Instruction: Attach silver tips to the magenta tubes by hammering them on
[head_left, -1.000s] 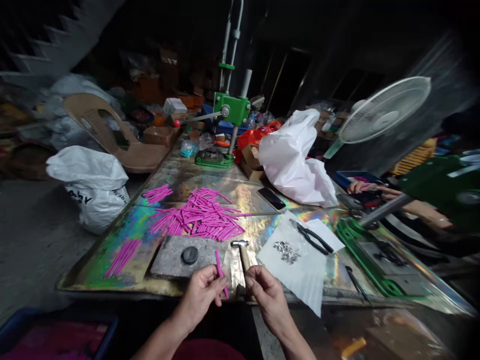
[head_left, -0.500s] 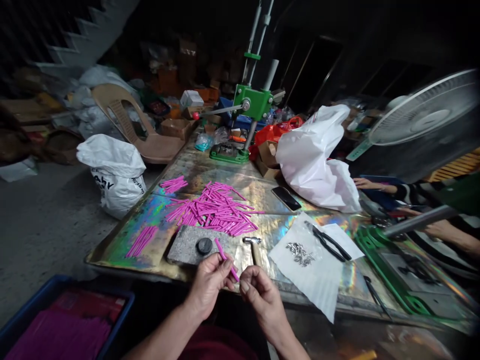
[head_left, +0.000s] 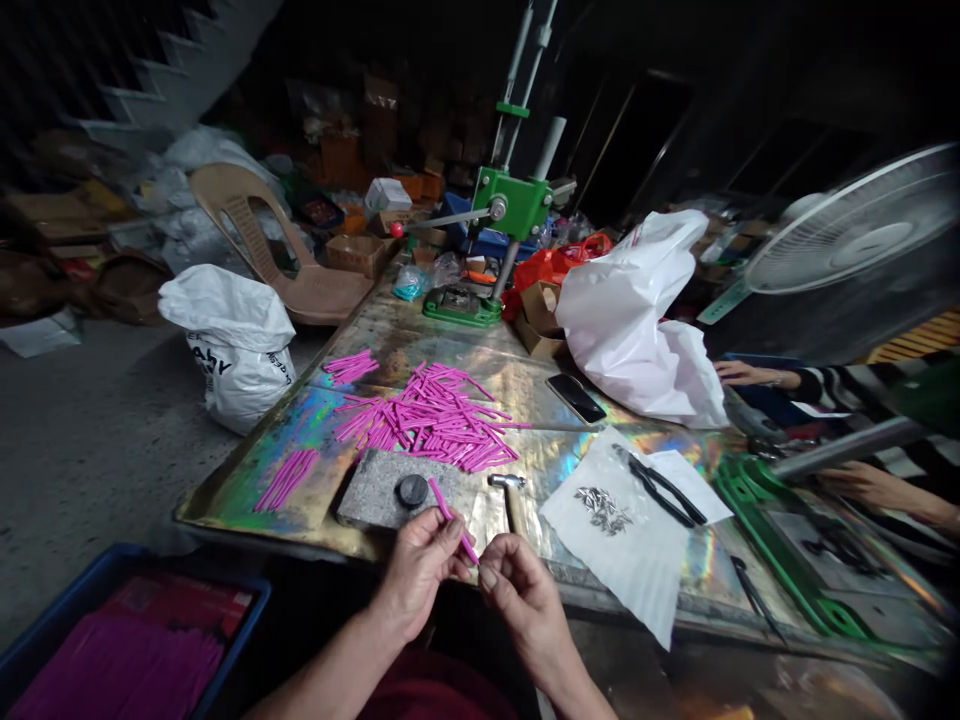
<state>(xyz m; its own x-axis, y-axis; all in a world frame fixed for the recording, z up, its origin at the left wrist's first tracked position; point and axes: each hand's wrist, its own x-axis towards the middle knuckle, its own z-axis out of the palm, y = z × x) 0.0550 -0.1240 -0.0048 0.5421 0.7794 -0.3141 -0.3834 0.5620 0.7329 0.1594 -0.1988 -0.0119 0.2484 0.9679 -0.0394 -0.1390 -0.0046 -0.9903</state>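
While the pink stick [head_left: 441, 498] is pinched between the thumb and fingers of the left hand [head_left: 416, 570], just below the centre of the frame, its long axis slants from upper left to lower right; the left hand grips it about midway, the upper end projecting free and the lower end pointing at the fingertips of the right hand [head_left: 529, 595]; from those fingertips the stick thus lies up and to the left, its near end touching them or just beside them. The right thumb and forefinger come together at this end; whether they pinch the stick, some small piece, or nothing cannot be told.

Beyond the left hand, a grey stone slab [head_left: 369, 492] bears a black disc [head_left: 412, 490]; above the right hand lies a hammer [head_left: 508, 480], its handle directed down towards that hand; behind the slab, left of centre, spreads a loose pile of pink sticks [head_left: 439, 415], with two smaller groups to its left, one nearer the table's edge.

Right of centre, a white sheet [head_left: 637, 570] carries small metal pieces [head_left: 602, 510] and black-handled pliers [head_left: 664, 490]; above it lie a phone [head_left: 576, 398] and a white bag [head_left: 637, 320]; a green press [head_left: 514, 200] stands at upper centre; at the right edge, a co-worker's hand [head_left: 742, 373] is visible.
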